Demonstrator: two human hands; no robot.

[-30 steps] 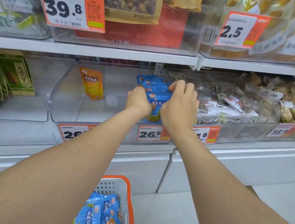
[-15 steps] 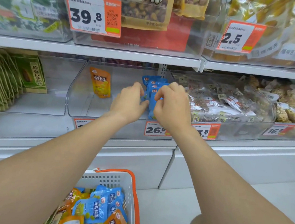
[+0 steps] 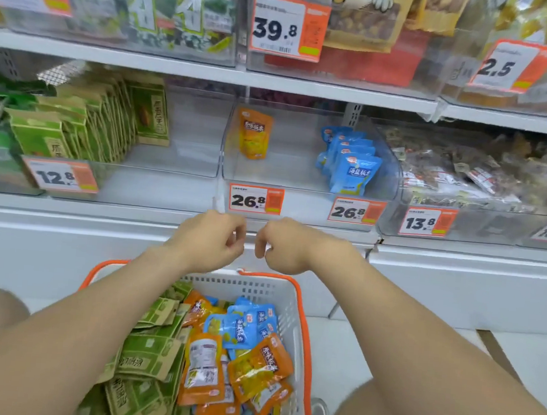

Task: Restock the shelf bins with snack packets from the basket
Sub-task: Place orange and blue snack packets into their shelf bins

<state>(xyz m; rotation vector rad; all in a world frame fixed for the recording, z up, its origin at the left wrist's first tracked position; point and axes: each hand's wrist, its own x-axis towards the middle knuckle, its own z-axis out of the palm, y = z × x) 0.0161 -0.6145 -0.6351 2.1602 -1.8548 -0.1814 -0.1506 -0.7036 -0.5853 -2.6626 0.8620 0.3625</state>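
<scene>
Left hand (image 3: 209, 241), right hand (image 3: 283, 246): loosely curled, nothing held. Snack packets (image 3: 241, 333) below hands judged light, soft, slippery; best pinched at top seam.

Above the hands, one clear bin (image 3: 304, 183) holds one orange packet (image 3: 254, 133) and about five blue packets (image 3: 349, 159). Seven price tags show, two reading 26.8 (image 3: 255, 199).

Both hands (image 3: 208, 241) (image 3: 283, 246) empty, fingers loosely curled
</scene>
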